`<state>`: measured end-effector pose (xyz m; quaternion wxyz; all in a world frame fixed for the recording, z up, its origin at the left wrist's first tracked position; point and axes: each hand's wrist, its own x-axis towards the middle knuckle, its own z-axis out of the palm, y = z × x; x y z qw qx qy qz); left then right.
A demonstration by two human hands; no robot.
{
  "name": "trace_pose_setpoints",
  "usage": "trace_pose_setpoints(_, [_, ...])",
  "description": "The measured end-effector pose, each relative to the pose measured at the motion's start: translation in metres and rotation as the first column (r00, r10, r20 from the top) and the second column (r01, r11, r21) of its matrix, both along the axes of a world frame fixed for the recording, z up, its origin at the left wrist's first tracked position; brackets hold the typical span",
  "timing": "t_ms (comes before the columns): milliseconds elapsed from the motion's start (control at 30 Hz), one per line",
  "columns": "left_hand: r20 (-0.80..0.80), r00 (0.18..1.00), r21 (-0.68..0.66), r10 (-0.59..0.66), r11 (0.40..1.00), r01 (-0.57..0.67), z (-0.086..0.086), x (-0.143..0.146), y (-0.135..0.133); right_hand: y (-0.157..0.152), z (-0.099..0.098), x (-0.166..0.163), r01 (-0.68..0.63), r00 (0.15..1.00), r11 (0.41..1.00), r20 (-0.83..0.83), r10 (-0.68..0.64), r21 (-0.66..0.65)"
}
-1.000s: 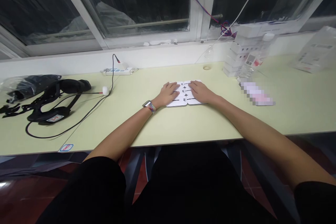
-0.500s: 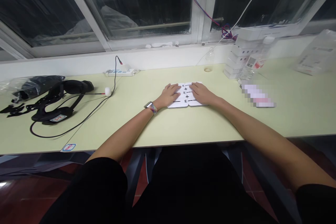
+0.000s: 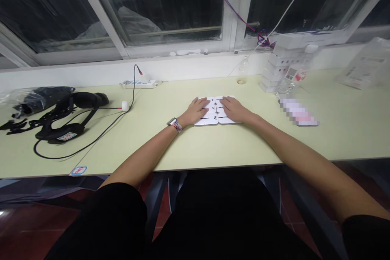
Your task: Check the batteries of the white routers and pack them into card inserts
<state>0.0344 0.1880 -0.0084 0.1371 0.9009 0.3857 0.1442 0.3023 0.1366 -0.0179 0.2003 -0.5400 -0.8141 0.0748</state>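
White pieces with rounded corners (image 3: 209,120), like cards or tiles, lie side by side on the table in two columns. They bear black lines and W-shaped marks, and small dark gaps show where corners meet. Across the left column rests my left hand (image 3: 195,112), palm down with its fingers stretched out and spread. My right hand (image 3: 237,110) lies flat over the right column, fingers extended toward the middle. Both hands touch the pieces without gripping them, and they cover the outer parts. A watch with a multicoloured band (image 3: 176,123) is on my left wrist.
A black headset (image 3: 65,130) with a cable lies at the left, near a plastic bag (image 3: 39,99) and a power strip (image 3: 140,84). To the right are stacked white boxes (image 3: 272,74), a clear bottle (image 3: 291,79), a pixelated flat object (image 3: 300,113) and a translucent bag (image 3: 364,67).
The view has shifted very slightly. Both hands stay flat on the white pieces, with no visible movement of the pieces.
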Motion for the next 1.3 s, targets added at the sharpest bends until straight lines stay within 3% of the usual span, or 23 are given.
trace_pose_setpoints(933, [0.0,1.0,-0.018,0.014,1.0,-0.014,-0.0036,0.0015,0.0031,0.0009,0.004,-0.0026,-0.002,0.999,1.0,0.037,0.002,0.005])
trace_pose_setpoints(1300, [0.097,0.995,-0.02,0.026,1.0,-0.024,-0.0037,0.0002,0.0022,-0.0057,0.0088,-0.004,0.039,0.999,0.999,-0.02,-0.039,0.035])
